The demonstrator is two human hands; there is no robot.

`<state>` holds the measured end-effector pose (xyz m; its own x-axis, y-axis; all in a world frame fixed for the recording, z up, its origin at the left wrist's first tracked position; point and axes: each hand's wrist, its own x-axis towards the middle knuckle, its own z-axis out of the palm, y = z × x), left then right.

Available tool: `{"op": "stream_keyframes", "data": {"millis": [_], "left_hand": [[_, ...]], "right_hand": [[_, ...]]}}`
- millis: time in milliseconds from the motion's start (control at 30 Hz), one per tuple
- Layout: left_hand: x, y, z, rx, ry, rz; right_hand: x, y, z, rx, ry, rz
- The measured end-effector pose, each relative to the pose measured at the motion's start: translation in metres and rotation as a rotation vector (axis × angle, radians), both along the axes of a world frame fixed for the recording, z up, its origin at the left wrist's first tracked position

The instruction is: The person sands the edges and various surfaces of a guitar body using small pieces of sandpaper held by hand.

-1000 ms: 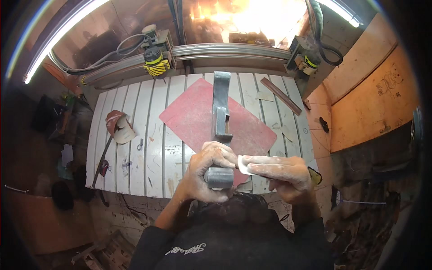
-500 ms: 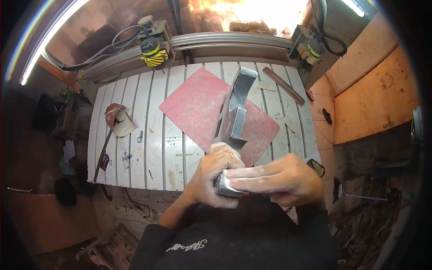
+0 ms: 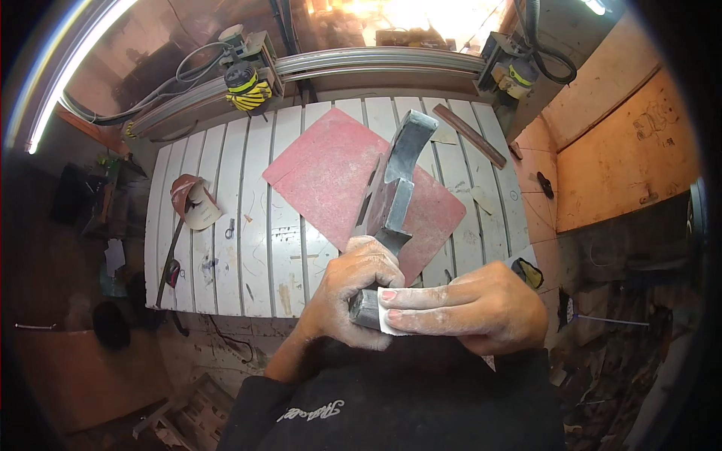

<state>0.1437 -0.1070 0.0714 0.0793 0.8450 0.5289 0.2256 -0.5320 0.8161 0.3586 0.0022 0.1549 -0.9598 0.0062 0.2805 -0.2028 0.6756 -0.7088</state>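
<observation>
My left hand point(image 3: 357, 289) is wrapped round the near end of a long grey, dusty workpiece point(image 3: 398, 199) with a curved hook-like far end and a stepped notch. The piece points up and away from me, raised above a red square mat point(image 3: 316, 173). My right hand point(image 3: 481, 308) presses a small white piece of sandpaper point(image 3: 391, 328) against the workpiece's near end, with its two front fingers stretched out flat along it. Both hands are coated with pale dust. The right thumb is hidden.
The mat lies on a white slatted table point(image 3: 256, 255). A curled brown-and-beige sheet point(image 3: 197, 204) is at its left, a dark wooden strip point(image 3: 470, 135) at the far right. Behind runs a metal rail point(image 3: 376, 64) with a yellow-and-black striped unit point(image 3: 248, 90).
My right fingers, blurred before, have shifted slightly with the sandpaper, and more of the white sheet shows. My left hand keeps its hold on the workpiece. The view has shifted slightly.
</observation>
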Motion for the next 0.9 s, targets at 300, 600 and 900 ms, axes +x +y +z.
{"op": "stream_keyframes", "data": {"millis": [300, 600, 900], "left_hand": [[-0.001, -0.004, -0.008, 0.009, -0.025, 0.029], [0.0, -0.002, -0.012, 0.015, -0.08, -0.035], [0.0, -0.003, -0.015, 0.044, -0.044, 0.008]], "right_hand": [[-0.003, -0.014, 0.0, 0.112, 0.022, -0.081], [-0.005, -0.02, -0.001, 0.072, -0.006, -0.147], [0.004, -0.007, -0.01, -0.016, 0.115, -0.118]]}}
